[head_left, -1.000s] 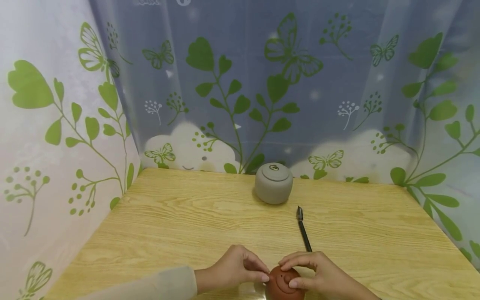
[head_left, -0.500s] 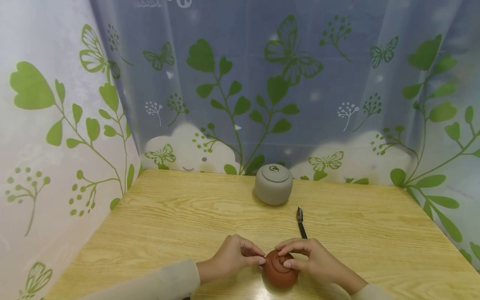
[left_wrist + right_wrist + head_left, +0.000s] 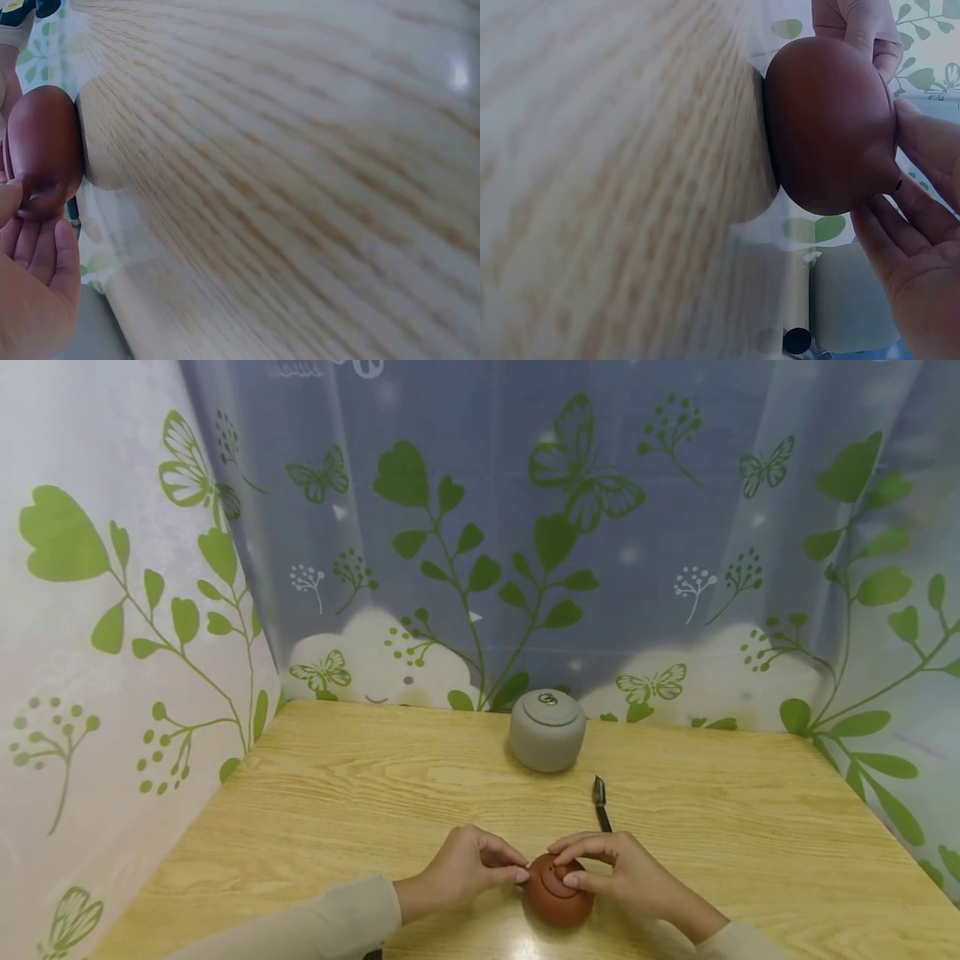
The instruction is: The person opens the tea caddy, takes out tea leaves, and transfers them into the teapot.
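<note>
A round reddish-brown clay teapot [image 3: 558, 906] stands near the front of the wooden table, its base close against the surface in the right wrist view. My left hand [image 3: 463, 870] pinches a small projecting part on its left side between thumb and fingers, seen side-on in the left wrist view. From the right, my right hand [image 3: 637, 877] holds the lid's knob [image 3: 562, 871] with thumb and fingertips, which partly cover it. A short spout [image 3: 889, 180] with a dark opening shows beside the right fingers.
A grey lidded jar [image 3: 547, 735] with a ring-shaped mark on top stands at the table's back edge. Between jar and right hand lies a slim black-handled tool [image 3: 600, 802] with a shiny tip. Printed curtains [image 3: 480, 527] border the table [image 3: 337, 793] behind and on both sides.
Both hands and the teapot have shifted away from the body and slightly left, so more of the pot's body shows. The hold of each hand looks the same.
</note>
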Demonstrator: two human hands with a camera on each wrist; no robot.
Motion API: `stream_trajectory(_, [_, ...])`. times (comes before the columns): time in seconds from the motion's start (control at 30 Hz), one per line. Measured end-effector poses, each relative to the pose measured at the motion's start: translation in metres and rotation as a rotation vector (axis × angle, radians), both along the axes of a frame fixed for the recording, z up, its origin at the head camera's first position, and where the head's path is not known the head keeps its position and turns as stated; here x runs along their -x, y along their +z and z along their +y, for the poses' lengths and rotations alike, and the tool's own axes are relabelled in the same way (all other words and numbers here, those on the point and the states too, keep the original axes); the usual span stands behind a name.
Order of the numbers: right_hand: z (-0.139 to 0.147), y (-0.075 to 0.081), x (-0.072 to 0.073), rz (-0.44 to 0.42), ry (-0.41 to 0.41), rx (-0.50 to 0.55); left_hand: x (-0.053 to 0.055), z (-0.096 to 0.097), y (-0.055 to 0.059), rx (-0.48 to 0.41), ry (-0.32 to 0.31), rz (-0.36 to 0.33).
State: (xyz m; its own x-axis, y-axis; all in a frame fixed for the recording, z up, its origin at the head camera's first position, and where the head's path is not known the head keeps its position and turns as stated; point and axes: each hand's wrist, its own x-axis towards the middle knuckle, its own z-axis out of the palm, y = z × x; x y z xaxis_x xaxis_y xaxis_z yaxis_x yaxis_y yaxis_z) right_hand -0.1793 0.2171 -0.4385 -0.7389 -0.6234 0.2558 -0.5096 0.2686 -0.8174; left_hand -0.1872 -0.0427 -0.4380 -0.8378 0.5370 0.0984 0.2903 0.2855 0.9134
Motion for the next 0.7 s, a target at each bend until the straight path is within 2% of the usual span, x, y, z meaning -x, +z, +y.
stream_trajectory(0.37, [-0.001,0.004,-0.003,0.067,-0.030,-0.007,0.001,0.000,0.000,-0.008,-0.011,-0.016])
stream_trajectory(0.5, [0.002,0.008,-0.003,0.056,-0.035,0.025,0.001,0.000,0.001,0.000,-0.015,-0.023])
stream_trajectory(0.7, [0.020,0.017,-0.001,0.039,-0.119,0.038,0.000,0.000,0.001,-0.006,-0.015,-0.033])
